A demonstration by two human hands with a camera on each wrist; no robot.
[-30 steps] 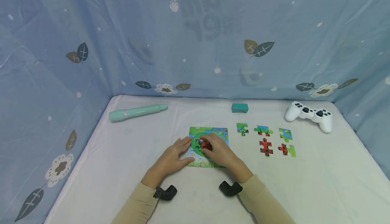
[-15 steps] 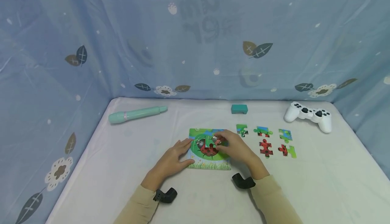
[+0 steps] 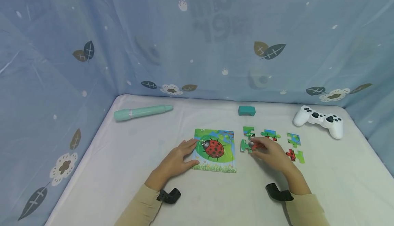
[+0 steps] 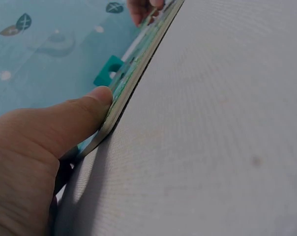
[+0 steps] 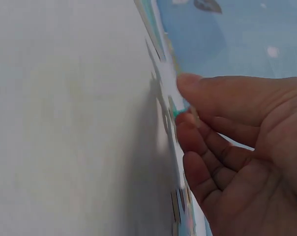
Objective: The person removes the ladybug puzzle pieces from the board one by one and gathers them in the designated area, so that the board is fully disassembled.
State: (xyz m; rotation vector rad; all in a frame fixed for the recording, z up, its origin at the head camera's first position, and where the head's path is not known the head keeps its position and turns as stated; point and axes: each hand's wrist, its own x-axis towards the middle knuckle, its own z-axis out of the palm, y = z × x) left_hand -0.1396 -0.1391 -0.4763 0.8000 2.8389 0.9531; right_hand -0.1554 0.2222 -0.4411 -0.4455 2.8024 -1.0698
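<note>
The right hand point(image 3: 272, 154) has moved rightward from the ladybug board point(image 3: 214, 150) to a green-and-red puzzle piece point(image 3: 245, 146) among the loose pieces, its fingers bent at that piece's edge (pinching or released, I cannot tell). The left hand point(image 3: 176, 160), fingers extended, rests against the board's left edge on the white table point(image 3: 197, 198).

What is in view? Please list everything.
Square ladybug puzzle board: one, mainly green, centre
Flat jigsaw pieces: at least five, multicoloured, right of board
Tapered cylinder: one, mint green, rear left
Notched block: one, teal, rear, right of centre
Game controller: one, white, rear right
Cloth-covered table: one, white, underneath
Patterned cloth backdrop: one, blue, behind table
Curved wrist devices: two, black, near cuffs
Sleeves: two, beige, bottom edge
Left hand: one, on board's left edge
Right hand: one, pinching a jigsaw piece
</note>
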